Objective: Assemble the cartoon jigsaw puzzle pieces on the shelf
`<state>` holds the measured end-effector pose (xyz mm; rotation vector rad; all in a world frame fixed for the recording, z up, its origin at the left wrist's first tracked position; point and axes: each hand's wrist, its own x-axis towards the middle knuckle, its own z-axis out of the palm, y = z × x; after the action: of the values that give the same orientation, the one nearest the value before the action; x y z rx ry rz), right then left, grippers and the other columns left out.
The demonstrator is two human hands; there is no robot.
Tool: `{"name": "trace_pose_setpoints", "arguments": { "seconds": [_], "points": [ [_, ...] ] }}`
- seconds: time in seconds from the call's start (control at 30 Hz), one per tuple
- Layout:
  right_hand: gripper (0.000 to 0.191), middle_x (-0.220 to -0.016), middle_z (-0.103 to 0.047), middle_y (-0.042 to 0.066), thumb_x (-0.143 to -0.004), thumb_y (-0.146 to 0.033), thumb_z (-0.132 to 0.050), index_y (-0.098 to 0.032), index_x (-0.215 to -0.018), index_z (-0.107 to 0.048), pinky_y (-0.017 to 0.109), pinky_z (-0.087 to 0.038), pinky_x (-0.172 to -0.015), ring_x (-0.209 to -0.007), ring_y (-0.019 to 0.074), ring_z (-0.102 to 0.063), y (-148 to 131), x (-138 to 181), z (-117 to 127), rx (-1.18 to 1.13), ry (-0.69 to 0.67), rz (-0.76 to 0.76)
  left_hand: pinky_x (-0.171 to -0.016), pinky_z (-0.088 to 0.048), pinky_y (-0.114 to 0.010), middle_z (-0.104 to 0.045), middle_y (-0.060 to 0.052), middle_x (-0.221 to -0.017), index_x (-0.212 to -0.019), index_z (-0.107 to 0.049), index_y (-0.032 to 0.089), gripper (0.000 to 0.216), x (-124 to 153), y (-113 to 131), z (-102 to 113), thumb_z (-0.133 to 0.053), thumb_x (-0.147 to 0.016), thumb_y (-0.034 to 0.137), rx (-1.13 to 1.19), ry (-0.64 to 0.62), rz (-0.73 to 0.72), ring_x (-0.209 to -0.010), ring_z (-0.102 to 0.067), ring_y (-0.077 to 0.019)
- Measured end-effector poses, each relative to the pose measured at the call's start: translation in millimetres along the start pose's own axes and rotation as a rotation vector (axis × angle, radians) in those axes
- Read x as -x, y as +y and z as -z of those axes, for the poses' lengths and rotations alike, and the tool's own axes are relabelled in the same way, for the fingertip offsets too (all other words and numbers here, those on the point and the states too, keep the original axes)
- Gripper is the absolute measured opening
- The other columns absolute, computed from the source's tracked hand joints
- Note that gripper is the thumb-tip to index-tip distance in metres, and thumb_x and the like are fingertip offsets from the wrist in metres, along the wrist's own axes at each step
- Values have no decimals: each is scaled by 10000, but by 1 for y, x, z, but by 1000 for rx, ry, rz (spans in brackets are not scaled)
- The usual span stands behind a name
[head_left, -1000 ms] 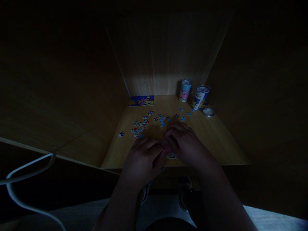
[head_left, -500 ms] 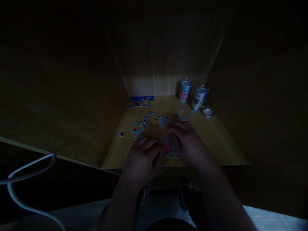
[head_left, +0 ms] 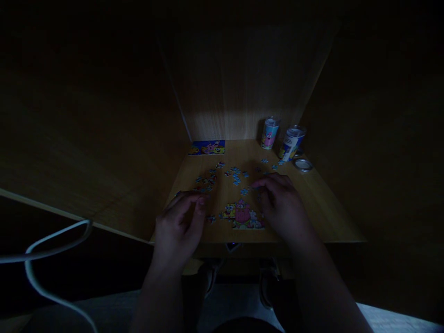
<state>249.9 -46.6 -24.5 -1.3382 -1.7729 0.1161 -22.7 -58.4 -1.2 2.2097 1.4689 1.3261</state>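
A partly joined jigsaw puzzle (head_left: pixel 243 214) with pink and yellow cartoon figures lies near the front edge of the wooden surface. To its left, my left hand (head_left: pixel 180 226) hovers with fingers bent, thumb and forefinger apart, and nothing visible between them. Loose puzzle pieces (head_left: pixel 208 180) lie just beyond that hand, some partly covered by it. My right hand (head_left: pixel 280 203) is at the puzzle's right side, forefinger stretched toward a blue puzzle piece (head_left: pixel 244 191); whether it touches the piece is unclear. A single piece (head_left: pixel 211 219) sits between my left hand and the joined part.
Two cartoon-printed cans, one pink and blue (head_left: pixel 269 134) and one blue and white (head_left: pixel 292 143), stand at the back right. Beside them lies a round metal lid (head_left: pixel 303 165). A picture card (head_left: pixel 207 147) rests at the back left. Wooden panels enclose the sides; a white cable (head_left: pixel 31 277) hangs at left.
My left hand has moved left, away from the joined puzzle, and its fingers have parted. My right hand has shifted slightly right, uncovering more of the puzzle and the blue piece.
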Motion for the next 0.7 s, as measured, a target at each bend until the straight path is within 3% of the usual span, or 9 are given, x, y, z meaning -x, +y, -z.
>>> {"name": "trace_pose_setpoints", "arguments": {
  "seconds": [0.13, 0.37, 0.57, 0.7],
  "points": [
    [276, -1097, -758, 85, -968, -67, -560, -246, -1060, -747, 481, -546, -974, -1110, 309, -666, 0, 0, 1, -6, -2, -3, -922, -600, -353, -813, -43, -1103, -1104, -773, 240, 192, -1, -2, 9, -596, -1088, 313, -114, -106, 18, -1016, -777, -228],
    [261, -1087, -757, 84, -972, -80, -565, -249, -1054, -746, 493, -548, -976, -1103, 311, -665, 0, 0, 1, 0, -12, 0, -941, -630, -418, -833, -50, -1090, -1001, -813, 263, 139, -1, -11, 14, -676, -1002, 282, -231, -337, 94, -984, -788, -269],
    [253, -1075, -757, 76, -978, -95, -568, -262, -1049, -745, 489, -550, -974, -1099, 307, -671, 0, 0, 1, -9, -18, 6, -890, -635, -391, -837, -58, -1048, -991, -805, 268, 175, -2, -11, 12, -632, -1019, 260, -312, -340, 172, -941, -796, -266],
    [246, -1088, -758, 80, -981, -95, -574, -251, -1052, -752, 472, -548, -978, -1110, 301, -666, 0, 0, 0, -6, -21, 23, -940, -629, -390, -843, -73, -1083, -1075, -816, 265, 220, -2, -12, 8, -599, -1039, 256, -348, -283, 236, -1003, -805, -277]
  ]
}}
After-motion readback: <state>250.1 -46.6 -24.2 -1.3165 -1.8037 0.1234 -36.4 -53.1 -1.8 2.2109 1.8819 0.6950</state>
